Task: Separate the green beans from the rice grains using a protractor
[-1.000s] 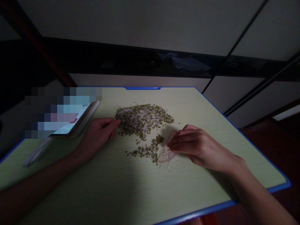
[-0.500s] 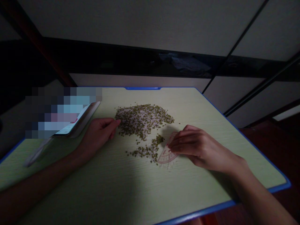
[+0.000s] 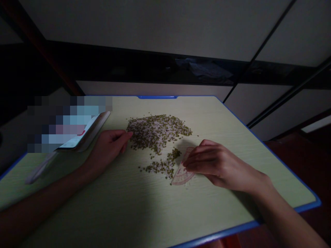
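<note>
My right hand (image 3: pixel 210 163) pinches a clear plastic protractor (image 3: pixel 181 177) with pinkish-red markings. Its straight edge faces a small cluster of mung beans (image 3: pixel 165 165) mixed with a few pale grains. Behind that cluster lies a larger pile of green mung beans and pale, rice-like grains (image 3: pixel 157 131). My left hand (image 3: pixel 112 144) rests curled at the pile's left edge, thumb against the forefinger. Whatever its fingers may enclose is hidden.
A pale wood-grain table (image 3: pixel 124 206) with a blue rim bears everything. On its left stands a tilted device with a lit screen (image 3: pixel 73 141), partly pixelated, in a pale case or stand. Light cabinet panels (image 3: pixel 155 27) rise behind the table.
The protractor has shifted slightly toward me and to the left, its lower tip now by a lone bean near the cluster. My left hand stays put.
</note>
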`<state>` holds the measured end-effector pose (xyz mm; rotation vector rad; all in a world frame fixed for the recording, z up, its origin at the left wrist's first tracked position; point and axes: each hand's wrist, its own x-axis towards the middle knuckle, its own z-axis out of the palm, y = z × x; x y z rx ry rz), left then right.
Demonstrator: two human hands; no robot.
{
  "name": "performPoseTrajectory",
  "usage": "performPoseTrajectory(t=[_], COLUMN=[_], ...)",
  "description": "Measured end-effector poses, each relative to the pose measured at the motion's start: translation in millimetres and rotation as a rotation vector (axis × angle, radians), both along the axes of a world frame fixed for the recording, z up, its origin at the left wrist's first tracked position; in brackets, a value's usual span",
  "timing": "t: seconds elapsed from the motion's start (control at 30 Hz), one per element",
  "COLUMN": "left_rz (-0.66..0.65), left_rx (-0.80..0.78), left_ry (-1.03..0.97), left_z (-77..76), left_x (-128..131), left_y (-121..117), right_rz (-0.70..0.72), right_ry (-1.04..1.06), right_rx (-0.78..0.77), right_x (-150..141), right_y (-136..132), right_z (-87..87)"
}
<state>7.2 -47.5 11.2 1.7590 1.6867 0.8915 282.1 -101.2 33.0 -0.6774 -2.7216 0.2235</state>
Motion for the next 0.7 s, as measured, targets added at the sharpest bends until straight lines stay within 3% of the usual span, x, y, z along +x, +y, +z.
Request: performPoseTrajectory(t=[0.7], left_rz=[0.001], left_rx=[0.006], left_ry=[-0.016], left_z=[-0.1], left_x=[-0.9], left_y=[0.1], right_rz=[-0.004], right_ry=[-0.026], right_rx=[0.043], right_x=[-2.3], right_y=[0.1], right_z=[-0.8])
